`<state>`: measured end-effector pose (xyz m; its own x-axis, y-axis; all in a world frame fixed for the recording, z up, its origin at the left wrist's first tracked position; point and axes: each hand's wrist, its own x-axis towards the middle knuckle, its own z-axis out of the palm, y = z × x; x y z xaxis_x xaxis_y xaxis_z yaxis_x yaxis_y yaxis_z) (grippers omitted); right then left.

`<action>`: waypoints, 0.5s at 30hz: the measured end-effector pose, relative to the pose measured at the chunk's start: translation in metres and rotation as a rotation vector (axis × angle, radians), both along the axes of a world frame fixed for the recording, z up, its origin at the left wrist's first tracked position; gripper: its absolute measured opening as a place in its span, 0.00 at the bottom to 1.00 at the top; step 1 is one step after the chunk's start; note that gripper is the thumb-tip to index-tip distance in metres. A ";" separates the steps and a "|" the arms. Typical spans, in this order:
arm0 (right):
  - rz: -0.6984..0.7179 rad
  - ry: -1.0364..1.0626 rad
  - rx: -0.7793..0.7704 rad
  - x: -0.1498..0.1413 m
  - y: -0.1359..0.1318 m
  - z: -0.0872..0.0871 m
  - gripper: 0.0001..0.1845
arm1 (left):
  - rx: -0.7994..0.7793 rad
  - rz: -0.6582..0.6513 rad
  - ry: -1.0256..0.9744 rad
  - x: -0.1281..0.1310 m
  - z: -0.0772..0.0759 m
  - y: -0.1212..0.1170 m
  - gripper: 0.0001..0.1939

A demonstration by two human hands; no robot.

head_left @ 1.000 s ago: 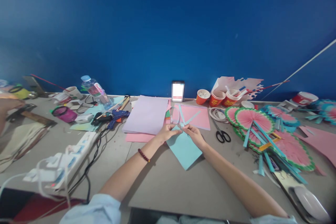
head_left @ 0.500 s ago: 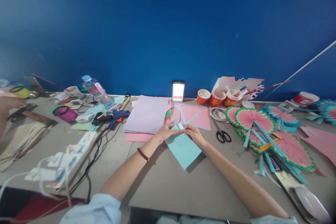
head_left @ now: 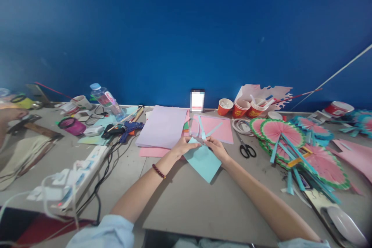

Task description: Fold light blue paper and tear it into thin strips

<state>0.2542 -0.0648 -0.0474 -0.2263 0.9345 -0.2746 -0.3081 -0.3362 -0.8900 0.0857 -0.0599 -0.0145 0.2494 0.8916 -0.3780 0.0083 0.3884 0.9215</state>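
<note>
A light blue sheet of paper (head_left: 203, 162) is held at its far edge by both hands, its near corner pointing towards me. My left hand (head_left: 183, 147) is closed on the upper left part, the thumb lying on top. My right hand (head_left: 216, 149) pinches the upper right part near a narrow, pale blue upright strip (head_left: 204, 135). Whether that strip belongs to the sheet is hard to make out. Just beyond the hands lies pink paper (head_left: 225, 135) with a light blue paper strip (head_left: 214, 129) on it.
Lilac paper (head_left: 162, 128) lies left of my hands, black scissors (head_left: 247, 151) to the right. Pink paper fans (head_left: 281, 133), red paper cups (head_left: 240, 109), a phone (head_left: 197, 101), a glue gun (head_left: 128, 128), a bottle (head_left: 107, 100) and a power strip (head_left: 85, 174) surround them. A co-worker's hand (head_left: 11, 118) holds a hammer (head_left: 39, 130).
The light blue sheet has turned slightly, its near corner shifting right and away from me. The pale strip between my hands now stands up more. The co-worker's hand has moved a little.
</note>
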 end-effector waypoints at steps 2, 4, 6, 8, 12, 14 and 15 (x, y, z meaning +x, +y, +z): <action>0.019 0.011 0.000 0.002 0.001 0.001 0.18 | -0.010 0.006 0.007 0.000 0.001 0.000 0.18; 0.050 0.018 0.019 0.004 0.003 0.001 0.17 | -0.013 0.010 0.015 0.000 0.002 0.001 0.18; 0.080 0.012 0.038 0.006 0.003 0.001 0.15 | -0.018 0.016 0.031 0.000 0.001 0.002 0.16; 0.110 0.009 0.040 0.007 0.003 0.001 0.14 | -0.019 0.028 0.041 0.000 -0.001 0.003 0.16; 0.133 0.024 0.008 0.007 0.003 0.000 0.14 | -0.007 0.047 0.035 -0.001 -0.003 0.003 0.16; 0.102 0.018 -0.005 0.006 0.002 0.000 0.16 | -0.008 0.057 0.035 -0.001 -0.002 0.002 0.16; 0.084 0.009 -0.006 0.006 0.002 0.000 0.16 | -0.003 0.065 0.036 -0.001 -0.002 0.002 0.16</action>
<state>0.2600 -0.0628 -0.0476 -0.3062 0.9105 -0.2779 -0.2870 -0.3667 -0.8850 0.0849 -0.0580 -0.0166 0.1773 0.9043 -0.3883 0.0158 0.3919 0.9199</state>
